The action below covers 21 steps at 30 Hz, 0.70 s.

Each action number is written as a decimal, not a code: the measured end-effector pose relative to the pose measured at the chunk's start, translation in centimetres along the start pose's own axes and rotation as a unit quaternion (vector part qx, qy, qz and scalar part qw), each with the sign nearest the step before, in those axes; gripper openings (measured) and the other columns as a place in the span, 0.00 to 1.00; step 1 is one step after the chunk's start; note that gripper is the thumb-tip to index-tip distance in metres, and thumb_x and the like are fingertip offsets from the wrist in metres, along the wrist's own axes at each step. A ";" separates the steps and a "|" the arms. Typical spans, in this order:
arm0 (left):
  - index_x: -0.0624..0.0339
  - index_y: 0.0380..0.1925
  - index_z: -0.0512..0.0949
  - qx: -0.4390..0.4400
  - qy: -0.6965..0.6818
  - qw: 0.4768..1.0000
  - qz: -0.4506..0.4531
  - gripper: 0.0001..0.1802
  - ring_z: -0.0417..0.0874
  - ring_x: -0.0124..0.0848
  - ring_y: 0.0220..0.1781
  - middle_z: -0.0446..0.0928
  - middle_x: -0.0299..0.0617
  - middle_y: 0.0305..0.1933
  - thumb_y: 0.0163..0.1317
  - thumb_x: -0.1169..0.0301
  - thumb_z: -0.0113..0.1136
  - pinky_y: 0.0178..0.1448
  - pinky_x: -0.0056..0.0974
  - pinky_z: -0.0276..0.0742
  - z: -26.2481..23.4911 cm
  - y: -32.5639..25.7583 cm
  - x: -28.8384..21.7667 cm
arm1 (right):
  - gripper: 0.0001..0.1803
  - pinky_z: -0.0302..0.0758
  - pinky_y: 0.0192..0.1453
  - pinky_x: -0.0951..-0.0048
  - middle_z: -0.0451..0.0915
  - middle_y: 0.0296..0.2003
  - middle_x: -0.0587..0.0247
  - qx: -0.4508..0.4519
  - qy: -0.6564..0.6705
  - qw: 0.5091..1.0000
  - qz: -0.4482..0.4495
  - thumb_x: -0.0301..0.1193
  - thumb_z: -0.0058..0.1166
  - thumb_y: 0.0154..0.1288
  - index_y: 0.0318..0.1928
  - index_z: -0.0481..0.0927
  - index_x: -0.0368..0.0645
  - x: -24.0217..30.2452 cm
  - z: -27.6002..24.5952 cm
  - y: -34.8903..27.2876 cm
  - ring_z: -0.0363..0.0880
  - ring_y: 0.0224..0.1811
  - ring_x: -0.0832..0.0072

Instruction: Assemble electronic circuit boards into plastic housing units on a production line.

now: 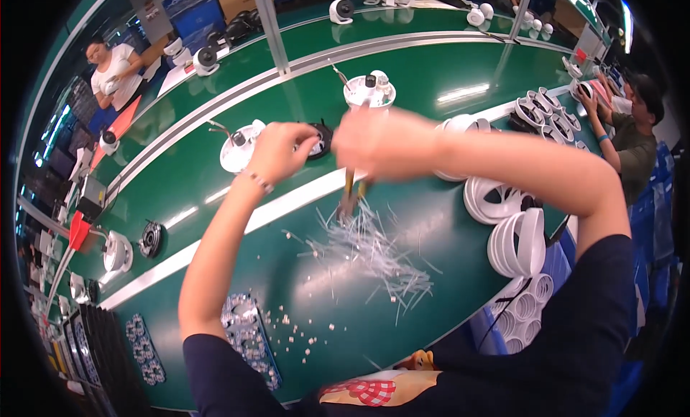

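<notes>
My left hand [282, 152] is raised over the bench with thumb and fingers pinched together; whatever is between them is too small to make out. Right beside its fingertips is a black round part [317, 141], partly covered. My right hand [370, 144] is closed and smeared by motion, and its grip is hidden. Just below it show pliers with yellow handles [350, 183], jaws toward the clippings; I cannot tell whether that hand holds them. Thin, clear-white plastic strip clippings [381, 251] lie heaped under the pliers. White bowl-shaped housings [237, 157] stand behind my hands.
Blue circuit boards [248, 334] and small white bits [298, 331] lie at the near left. White ring-shaped shells [517, 244] are stacked at right. A pale rail [287, 205] crosses the green bench. Co-workers sit at far left [115, 72] and right [632, 144].
</notes>
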<state>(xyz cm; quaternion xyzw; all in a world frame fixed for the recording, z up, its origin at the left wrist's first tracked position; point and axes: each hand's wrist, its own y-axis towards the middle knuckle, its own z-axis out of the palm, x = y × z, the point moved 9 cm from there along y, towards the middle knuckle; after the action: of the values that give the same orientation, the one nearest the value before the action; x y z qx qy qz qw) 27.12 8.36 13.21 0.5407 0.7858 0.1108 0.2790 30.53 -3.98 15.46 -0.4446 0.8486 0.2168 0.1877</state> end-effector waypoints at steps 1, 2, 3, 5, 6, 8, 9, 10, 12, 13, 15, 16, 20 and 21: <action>0.59 0.28 0.82 -0.010 -0.007 1.000 -0.024 0.08 0.82 0.45 0.31 0.81 0.48 0.28 0.52 0.67 0.59 0.39 0.43 0.78 1.8 2.0 1.9 | 0.08 0.71 0.42 0.66 0.70 0.29 0.61 0.054 -0.072 0.994 0.059 0.28 0.55 0.41 0.26 0.74 0.43 -4.6 0.6 -0.8 0.73 0.35 0.65; 0.58 0.27 0.82 -0.015 0.000 0.998 -0.060 0.08 0.82 0.45 0.32 0.81 0.48 0.28 0.52 0.66 0.60 0.40 0.44 0.78 3.7 4.1 3.0 | 0.10 0.69 0.45 0.66 0.70 0.31 0.61 0.056 -0.107 0.985 0.121 0.27 0.57 0.39 0.28 0.75 0.43 -9.0 0.5 -2.3 0.72 0.39 0.66; 0.58 0.27 0.82 -0.011 -0.005 0.992 -0.124 0.10 0.82 0.45 0.33 0.81 0.47 0.28 0.53 0.64 0.60 0.41 0.44 0.78 5.8 5.5 5.0 | 0.14 0.68 0.47 0.68 0.70 0.34 0.61 0.104 -0.156 0.967 0.171 0.26 0.58 0.37 0.30 0.76 0.42 -12.7 1.2 -3.4 0.70 0.43 0.66; 0.63 0.27 0.82 -0.024 -0.002 0.981 -0.192 0.16 0.84 0.40 0.30 0.81 0.47 0.27 0.54 0.59 0.62 0.38 0.38 0.79 10.1 8.7 7.4 | 0.16 0.66 0.48 0.71 0.71 0.36 0.63 0.129 -0.230 0.945 0.193 0.29 0.63 0.36 0.32 0.77 0.43 -19.0 4.2 -6.2 0.70 0.45 0.69; 0.63 0.26 0.82 0.000 0.007 0.971 -0.238 0.21 0.84 0.42 0.33 0.82 0.49 0.28 0.53 0.53 0.61 0.42 0.41 0.78 12.2 9.8 8.7 | 0.17 0.66 0.48 0.72 0.71 0.37 0.63 0.146 -0.253 0.935 0.199 0.30 0.65 0.36 0.32 0.77 0.43 -21.4 5.9 -7.0 0.69 0.45 0.70; 0.63 0.25 0.81 0.004 0.016 0.956 -0.293 0.23 0.83 0.44 0.37 0.81 0.50 0.29 0.54 0.50 0.60 0.46 0.43 0.77 14.6 10.9 9.9 | 0.18 0.65 0.50 0.73 0.70 0.38 0.65 0.154 -0.248 0.936 0.197 0.31 0.67 0.35 0.32 0.78 0.44 -23.6 8.8 -7.5 0.68 0.47 0.71; 0.63 0.26 0.81 0.003 0.004 0.953 -0.302 0.21 0.82 0.48 0.39 0.81 0.53 0.30 0.56 0.53 0.57 0.48 0.45 0.75 15.3 11.5 10.0 | 0.18 0.65 0.50 0.73 0.70 0.38 0.65 0.154 -0.242 0.940 0.184 0.30 0.66 0.35 0.32 0.78 0.44 -24.0 10.0 -7.3 0.68 0.47 0.71; 0.63 0.26 0.81 0.005 0.006 0.953 -0.302 0.21 0.82 0.48 0.39 0.81 0.53 0.30 0.56 0.53 0.57 0.48 0.45 0.75 15.6 12.1 10.1 | 0.18 0.64 0.50 0.73 0.70 0.39 0.66 0.154 -0.235 0.944 0.171 0.30 0.66 0.35 0.32 0.78 0.45 -24.3 11.1 -7.0 0.68 0.47 0.71; 0.62 0.31 0.81 -0.019 -0.009 0.960 -0.280 0.18 0.80 0.54 0.40 0.79 0.58 0.36 0.57 0.57 0.56 0.46 0.50 0.76 15.9 13.1 10.1 | 0.18 0.64 0.49 0.75 0.69 0.38 0.67 0.152 -0.242 0.948 0.140 0.28 0.66 0.34 0.33 0.79 0.46 -24.6 12.9 -6.6 0.67 0.47 0.72; 0.61 0.30 0.80 -0.020 -0.003 0.966 -0.257 0.16 0.80 0.55 0.40 0.79 0.58 0.34 0.58 0.59 0.53 0.45 0.51 0.76 16.0 13.5 9.8 | 0.19 0.64 0.49 0.76 0.69 0.38 0.67 0.154 -0.243 0.949 0.126 0.28 0.66 0.33 0.33 0.79 0.46 -24.5 13.6 -6.5 0.67 0.47 0.73; 0.60 0.30 0.80 -0.042 -0.008 0.971 -0.233 0.15 0.80 0.55 0.39 0.79 0.57 0.33 0.58 0.60 0.53 0.45 0.52 0.76 15.9 14.2 10.0 | 0.17 0.63 0.49 0.75 0.70 0.37 0.69 0.183 -0.238 0.948 0.105 0.29 0.66 0.33 0.31 0.80 0.48 -24.5 15.3 -6.5 0.67 0.47 0.74; 0.57 0.31 0.81 -0.052 -0.004 0.973 -0.223 0.14 0.80 0.55 0.38 0.79 0.56 0.33 0.58 0.60 0.52 0.45 0.52 0.76 15.7 14.5 10.2 | 0.16 0.63 0.49 0.75 0.70 0.37 0.69 0.189 -0.236 0.949 0.091 0.30 0.66 0.34 0.31 0.80 0.49 -24.4 15.9 -6.4 0.67 0.47 0.74; 0.56 0.32 0.81 -0.041 -0.042 0.974 -0.219 0.13 0.79 0.55 0.38 0.79 0.55 0.33 0.58 0.61 0.51 0.45 0.52 0.75 15.9 15.7 10.1 | 0.15 0.63 0.52 0.74 0.72 0.37 0.71 0.212 -0.241 0.942 0.101 0.33 0.66 0.36 0.31 0.81 0.52 -24.8 17.8 -7.0 0.67 0.48 0.75; 0.57 0.31 0.81 -0.035 -0.025 0.977 -0.209 0.13 0.79 0.54 0.38 0.79 0.56 0.33 0.58 0.61 0.51 0.45 0.52 0.75 15.9 16.0 9.9 | 0.15 0.63 0.52 0.74 0.72 0.37 0.71 0.214 -0.241 0.941 0.103 0.33 0.66 0.36 0.31 0.81 0.52 -24.9 17.9 -7.1 0.67 0.48 0.75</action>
<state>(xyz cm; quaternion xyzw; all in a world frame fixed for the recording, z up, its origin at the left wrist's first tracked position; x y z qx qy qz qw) 46.08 21.59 4.66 0.3573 0.8698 0.0639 0.3343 52.04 18.73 11.79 -0.2383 0.8456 0.1493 0.4537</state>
